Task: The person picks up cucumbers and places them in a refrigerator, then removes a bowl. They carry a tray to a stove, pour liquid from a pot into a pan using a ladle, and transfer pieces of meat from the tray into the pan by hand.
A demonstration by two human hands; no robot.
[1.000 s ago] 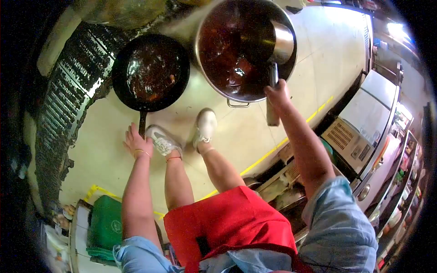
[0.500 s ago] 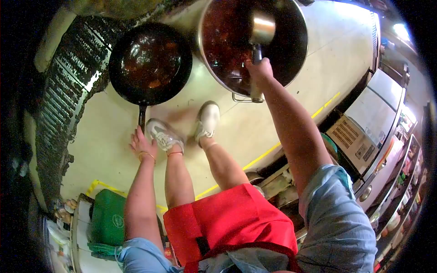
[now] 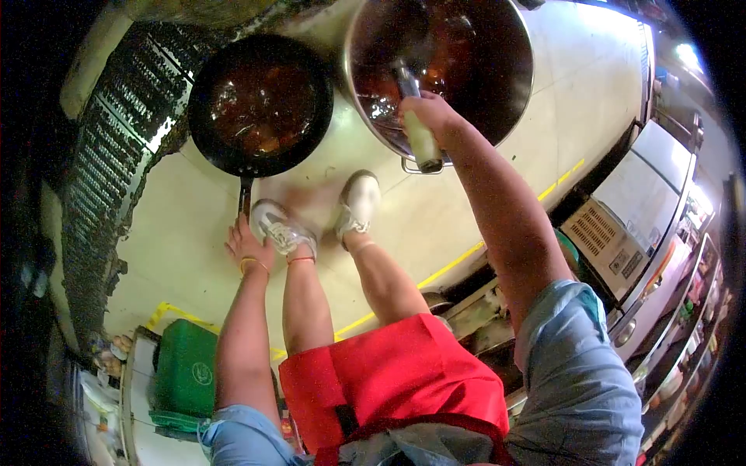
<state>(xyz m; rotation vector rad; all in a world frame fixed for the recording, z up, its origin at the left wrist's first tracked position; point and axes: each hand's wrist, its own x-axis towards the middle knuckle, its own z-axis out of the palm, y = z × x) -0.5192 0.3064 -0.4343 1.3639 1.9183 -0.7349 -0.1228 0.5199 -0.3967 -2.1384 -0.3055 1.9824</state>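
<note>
My left hand is at the handle of a black pan, its fingers around or against the handle's end. Dark reddish-brown liquid with a few lighter pieces lies in the pan. To the right, my right hand is closed on the handle of a ladle. The ladle's bowl end is down inside a large metal pot, blurred and hard to make out against the dark liquid.
Dark grating runs along the left. A green bin stands at lower left. At right are a white appliance and shelves with items. My shoes are on the floor below the pot.
The ladle's bowl, seen above the liquid before, has dipped and moved left in the pot. My right hand has shifted slightly left and up with the handle. My left hand stays at the pan handle.
</note>
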